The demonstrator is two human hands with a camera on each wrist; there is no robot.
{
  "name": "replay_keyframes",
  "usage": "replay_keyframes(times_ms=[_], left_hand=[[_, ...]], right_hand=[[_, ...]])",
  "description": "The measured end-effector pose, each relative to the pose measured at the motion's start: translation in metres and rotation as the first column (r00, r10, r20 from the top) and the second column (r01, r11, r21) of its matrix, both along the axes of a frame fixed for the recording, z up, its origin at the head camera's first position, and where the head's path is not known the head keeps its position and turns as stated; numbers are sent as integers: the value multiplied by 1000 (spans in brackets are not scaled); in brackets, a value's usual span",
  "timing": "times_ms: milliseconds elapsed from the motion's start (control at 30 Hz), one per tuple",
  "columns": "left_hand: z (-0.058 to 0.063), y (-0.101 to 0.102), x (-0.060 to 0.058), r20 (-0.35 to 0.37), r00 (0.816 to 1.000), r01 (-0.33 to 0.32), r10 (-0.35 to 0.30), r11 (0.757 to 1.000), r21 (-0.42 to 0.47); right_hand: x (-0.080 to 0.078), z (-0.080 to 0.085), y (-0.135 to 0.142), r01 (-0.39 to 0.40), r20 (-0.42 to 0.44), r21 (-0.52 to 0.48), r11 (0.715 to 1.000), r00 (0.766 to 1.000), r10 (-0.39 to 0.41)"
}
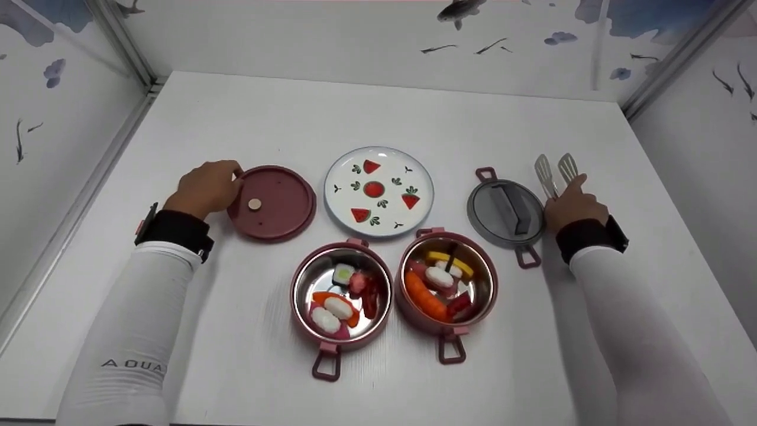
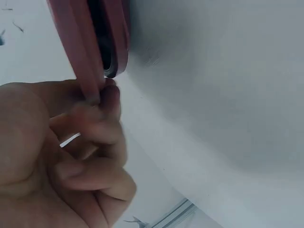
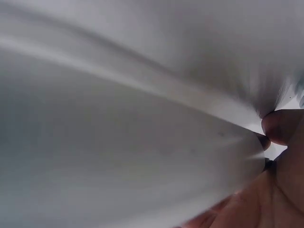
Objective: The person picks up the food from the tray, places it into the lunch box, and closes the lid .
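Note:
At the left, my left hand (image 1: 207,188) pinches the rim of a dark red pot lid (image 1: 284,201) with a small beige knob. The left wrist view shows the thumb and fingertips on the lid's edge (image 2: 78,47), the other fingers curled below. Over on the right, my right hand (image 1: 576,210) grips a pair of tongs, whose two slotted heads (image 1: 543,168) point away from me and stand apart. The hand hides their handles. Just left of it lies a grey lid (image 1: 500,222) with a bar handle. A pale, blurred surface (image 3: 118,142) fills most of the right wrist view.
Two dark red pots stand side by side in front; the left pot (image 1: 294,307) and the right pot (image 1: 494,296) both contain toy food, including sushi pieces. Behind them is a round plate (image 1: 384,163) with watermelon patterns. Patterned panels (image 1: 355,41) enclose the white table (image 1: 414,112).

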State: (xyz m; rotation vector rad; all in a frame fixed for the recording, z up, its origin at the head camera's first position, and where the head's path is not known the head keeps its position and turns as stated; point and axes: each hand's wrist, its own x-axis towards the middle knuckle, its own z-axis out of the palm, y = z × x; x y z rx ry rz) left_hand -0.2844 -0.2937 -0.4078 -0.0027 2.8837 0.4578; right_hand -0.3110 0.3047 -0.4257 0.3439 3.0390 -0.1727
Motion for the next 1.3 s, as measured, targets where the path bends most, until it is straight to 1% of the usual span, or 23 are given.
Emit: replay_keyframes(times_ms=[100,167,300,400,500,600,633,667,733,833,900,933,967,1000,1033,1067,1100,1133,1200,1233,1267,1300], left_hand=[[6,2,3,-67,998,6,-5,1000,13],[13,5,4,-114,993,16,-14,1000,19],[35,15,7,-176,984,33,-22,998,55],[52,33,7,-212,977,55,-31,993,109],[65,65,8,-236,969,110,-66,977,182],[74,107,12,-242,959,203,-147,953,225],[78,121,15,-238,954,236,-182,946,223],[81,135,17,-236,947,268,-217,941,209],[88,161,23,-241,927,330,-288,931,155],[95,192,30,-242,894,404,-377,912,73],[97,209,32,-241,872,448,-427,893,37],[97,216,33,-234,863,467,-448,884,32],[96,222,34,-224,855,486,-467,873,32],[95,228,34,-214,850,500,-482,865,36],[94,233,34,-203,843,515,-497,856,42],[94,238,34,-189,839,528,-511,848,53],[92,243,33,-176,834,540,-522,839,67],[91,248,33,-164,829,553,-535,828,91],[86,256,32,-132,820,571,-557,811,129],[83,260,32,-116,812,584,-572,798,150],[80,264,32,-104,802,597,-588,785,165],[77,267,33,-95,795,606,-600,775,181]], right_hand=[[0,1,-1,-7,12,2,1000,1000,7],[1,1,-1,-9,24,2,1000,1000,9],[0,3,-1,-12,24,3,1000,1000,12],[-1,6,3,-11,5,7,1000,1000,11],[2,4,10,-6,6,9,1000,1000,6],[7,1,16,-2,31,14,1000,1000,2],[8,1,18,-4,46,18,1000,999,3],[9,2,20,-8,62,24,1000,998,7],[9,6,22,-32,93,47,998,995,28],[7,19,24,-88,107,79,993,991,80],[7,27,23,-134,55,85,987,990,130],[8,32,20,-158,5,69,985,987,159],[10,37,14,-184,-49,35,982,981,186],[15,41,6,-220,-104,-24,975,971,217],[21,45,-3,-268,-159,-90,959,954,252],[29,48,-15,-328,-219,-155,932,931,292],[39,51,-27,-388,-258,-224,894,908,329],[50,53,-39,-445,-289,-287,848,885,366],[74,54,-60,-520,-301,-397,756,852,428],[86,53,-68,-548,-301,-415,726,836,459],[97,51,-74,-571,-301,-413,709,821,485],[107,49,-79,-585,-296,-407,702,811,504]])
